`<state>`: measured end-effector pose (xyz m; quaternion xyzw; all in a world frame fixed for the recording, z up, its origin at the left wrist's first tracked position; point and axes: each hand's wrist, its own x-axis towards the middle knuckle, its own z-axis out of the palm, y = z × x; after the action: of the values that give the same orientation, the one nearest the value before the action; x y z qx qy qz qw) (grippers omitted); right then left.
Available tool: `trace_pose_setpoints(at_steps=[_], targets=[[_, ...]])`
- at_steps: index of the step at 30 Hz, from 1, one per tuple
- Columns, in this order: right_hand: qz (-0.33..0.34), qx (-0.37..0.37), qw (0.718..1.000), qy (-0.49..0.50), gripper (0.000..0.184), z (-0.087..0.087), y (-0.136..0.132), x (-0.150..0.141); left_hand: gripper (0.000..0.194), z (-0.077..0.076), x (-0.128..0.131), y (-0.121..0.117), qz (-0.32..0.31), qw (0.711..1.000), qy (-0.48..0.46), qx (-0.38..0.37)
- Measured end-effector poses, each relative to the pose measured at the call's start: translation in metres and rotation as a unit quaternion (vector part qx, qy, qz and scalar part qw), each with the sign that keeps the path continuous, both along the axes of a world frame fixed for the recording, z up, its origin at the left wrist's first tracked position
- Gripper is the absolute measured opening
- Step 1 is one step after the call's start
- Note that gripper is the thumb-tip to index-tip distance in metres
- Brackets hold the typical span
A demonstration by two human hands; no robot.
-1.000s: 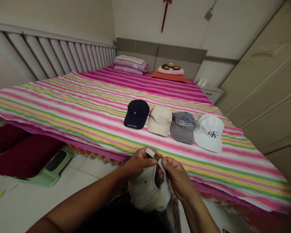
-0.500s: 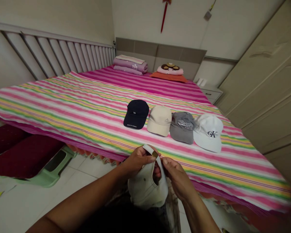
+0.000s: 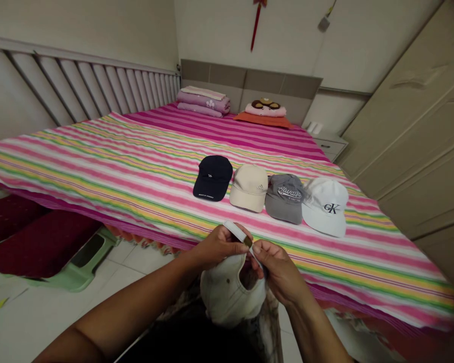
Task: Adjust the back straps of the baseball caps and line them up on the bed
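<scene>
A pale baseball cap (image 3: 227, 295) hangs between my hands near my lap, its back opening facing up. My left hand (image 3: 221, 247) is closed on the cap's back strap (image 3: 234, 231), thumb beside the brass-coloured buckle (image 3: 247, 242). On the buckle's other side, my right hand (image 3: 274, 264) pinches the strap between thumb and fingers. Beyond them, a row of caps lies on the bed: a navy cap (image 3: 213, 176), a beige cap (image 3: 248, 187), a grey cap (image 3: 284, 198) with lettering, and a white cap (image 3: 325, 205) marked CK.
The bed (image 3: 136, 171) has a striped sheet. Folded purple bedding (image 3: 204, 103) and a pink folded pile (image 3: 265, 110) lie by the headboard (image 3: 227, 75). A green stool (image 3: 79, 267) with a dark red cover stands at left, a wardrobe (image 3: 412, 126) at right.
My right hand has shifted slightly left along the strap, closer to the buckle and my left hand. A longer strap end sticks out over my left fingers. The caps on the bed stay put.
</scene>
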<state>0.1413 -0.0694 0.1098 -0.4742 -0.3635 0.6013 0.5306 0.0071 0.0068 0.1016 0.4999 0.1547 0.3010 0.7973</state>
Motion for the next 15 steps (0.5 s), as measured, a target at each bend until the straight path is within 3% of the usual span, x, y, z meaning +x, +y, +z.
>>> trace_pose_setpoints(at_steps=[7,11,15], targets=[[0.027,0.009,0.999,0.017,0.028,0.027,-0.002,0.017,0.042,0.015,-0.004,0.011,-0.078,0.996,-0.015,0.051],[0.037,0.004,0.999,0.014,0.029,0.034,-0.005,0.021,0.061,0.023,-0.008,0.013,-0.111,0.993,-0.011,0.024],[0.048,-0.005,0.998,0.044,0.028,0.037,-0.008,0.020,0.053,0.030,-0.007,0.012,-0.085,0.996,0.022,-0.026]])
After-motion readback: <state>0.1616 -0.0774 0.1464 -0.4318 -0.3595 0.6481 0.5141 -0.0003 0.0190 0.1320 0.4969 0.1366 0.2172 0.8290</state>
